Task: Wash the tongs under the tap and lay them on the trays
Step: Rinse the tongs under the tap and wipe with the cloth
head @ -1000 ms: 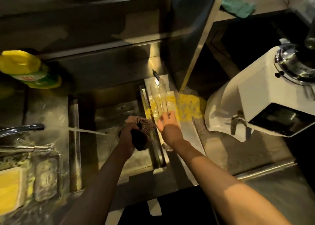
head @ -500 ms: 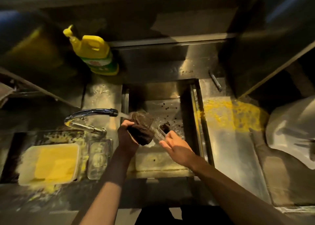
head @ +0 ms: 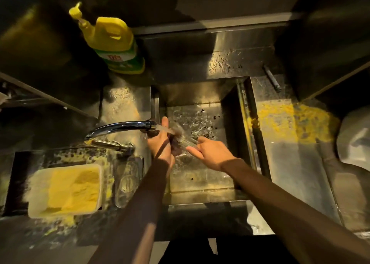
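Clear plastic tongs (head: pixel 187 141) lie across the running water from the chrome tap (head: pixel 122 126), over the steel sink (head: pixel 202 187). My right hand (head: pixel 210 152) grips their right end. My left hand (head: pixel 161 141) holds a dark scouring cloth (head: pixel 176 143) wrapped against the tongs' left part, right at the spout. The cloth is mostly hidden by my fingers and the water. A clear tray (head: pixel 128 181) sits on the counter left of the sink.
A yellow detergent bottle (head: pixel 114 41) stands behind the tap. A white tub of yellow powder (head: pixel 66 189) sits at the left. Yellow powder (head: pixel 290 119) covers the steel counter on the right, beside a white machine (head: pixel 354 141). A dark rod (head: pixel 272 80) lies behind the sink.
My right hand picked the tongs up from the right counter and brought them over the sink. Both hands have moved up under the tap stream, with the cloth now against the tongs.
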The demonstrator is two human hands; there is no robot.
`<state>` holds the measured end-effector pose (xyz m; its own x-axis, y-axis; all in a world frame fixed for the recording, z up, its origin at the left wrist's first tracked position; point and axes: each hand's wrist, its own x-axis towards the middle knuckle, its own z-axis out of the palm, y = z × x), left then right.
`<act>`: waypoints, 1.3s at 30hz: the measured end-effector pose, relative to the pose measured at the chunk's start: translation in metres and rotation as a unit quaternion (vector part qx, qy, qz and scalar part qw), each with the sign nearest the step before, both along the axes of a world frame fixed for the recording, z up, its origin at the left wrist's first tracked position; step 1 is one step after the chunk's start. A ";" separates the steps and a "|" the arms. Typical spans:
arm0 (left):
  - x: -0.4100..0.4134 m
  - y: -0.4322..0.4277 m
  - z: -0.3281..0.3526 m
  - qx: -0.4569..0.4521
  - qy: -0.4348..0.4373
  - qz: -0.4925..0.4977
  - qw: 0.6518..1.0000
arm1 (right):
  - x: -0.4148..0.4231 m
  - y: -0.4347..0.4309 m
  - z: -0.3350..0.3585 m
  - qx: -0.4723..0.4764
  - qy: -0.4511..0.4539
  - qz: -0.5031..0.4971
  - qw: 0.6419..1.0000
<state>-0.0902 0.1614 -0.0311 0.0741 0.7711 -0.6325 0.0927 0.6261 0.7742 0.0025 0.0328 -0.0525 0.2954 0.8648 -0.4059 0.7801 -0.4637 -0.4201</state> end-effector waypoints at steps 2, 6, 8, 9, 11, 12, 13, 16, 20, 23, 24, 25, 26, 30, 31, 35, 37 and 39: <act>0.011 -0.012 -0.006 -0.086 -0.037 0.028 0.995 | -0.016 0.009 -0.005 0.008 0.038 -0.062 0.997; -0.001 -0.012 -0.011 -0.027 0.023 -0.084 0.996 | -0.010 -0.011 -0.006 0.005 0.032 -0.063 0.997; -0.002 -0.002 -0.011 0.005 0.030 -0.071 0.997 | 0.002 -0.024 -0.003 -0.006 -0.015 -0.014 1.000; 0.000 0.002 -0.011 0.002 0.020 -0.065 0.998 | 0.007 -0.025 -0.002 -0.008 -0.034 0.004 0.999; 0.006 0.000 -0.012 -0.031 0.006 -0.071 0.997 | 0.007 -0.015 -0.001 -0.003 -0.031 -0.004 1.000; 0.008 -0.003 -0.012 -0.041 0.014 -0.078 0.996 | 0.004 -0.008 -0.002 0.004 -0.011 -0.025 1.000; 0.010 -0.006 -0.014 -0.046 0.014 -0.067 0.997 | -0.002 -0.003 -0.005 0.012 0.014 -0.048 0.999; 0.009 -0.004 -0.016 -0.004 0.059 -0.115 0.992 | -0.009 -0.006 -0.013 0.028 0.040 -0.057 0.997; -0.006 0.008 -0.011 0.062 0.071 -0.179 0.979 | 0.028 -0.028 -0.005 0.013 -0.042 0.059 0.997; -0.008 0.008 -0.009 0.052 0.051 -0.105 0.992 | 0.047 -0.038 0.004 0.006 -0.062 0.081 0.995; -0.008 0.008 -0.014 0.022 0.031 -0.067 0.997 | 0.047 -0.042 0.004 0.019 -0.047 0.051 0.997; -0.009 0.006 -0.014 -0.019 0.001 -0.035 0.999 | 0.047 -0.046 0.005 0.035 -0.023 0.009 0.999; -0.011 0.005 -0.017 -0.065 -0.038 -0.013 0.997 | 0.044 -0.050 0.002 0.048 0.007 -0.038 0.998; -0.007 -0.006 -0.014 -0.131 -0.139 -0.021 0.981 | 0.015 -0.043 -0.008 0.036 0.121 -0.087 0.988; -0.006 -0.008 -0.014 -0.140 -0.159 -0.017 0.977 | 0.005 -0.036 -0.010 0.031 0.132 -0.070 0.988; -0.006 -0.005 -0.019 -0.190 -0.203 -0.031 0.960 | -0.007 -0.010 -0.009 0.068 0.168 -0.100 0.978; -0.005 -0.004 -0.021 -0.163 -0.152 -0.108 0.969 | -0.005 -0.008 -0.004 0.068 0.188 -0.101 0.974; -0.003 -0.004 -0.025 -0.126 -0.098 -0.141 0.977 | -0.002 -0.013 0.003 0.058 0.209 -0.094 0.972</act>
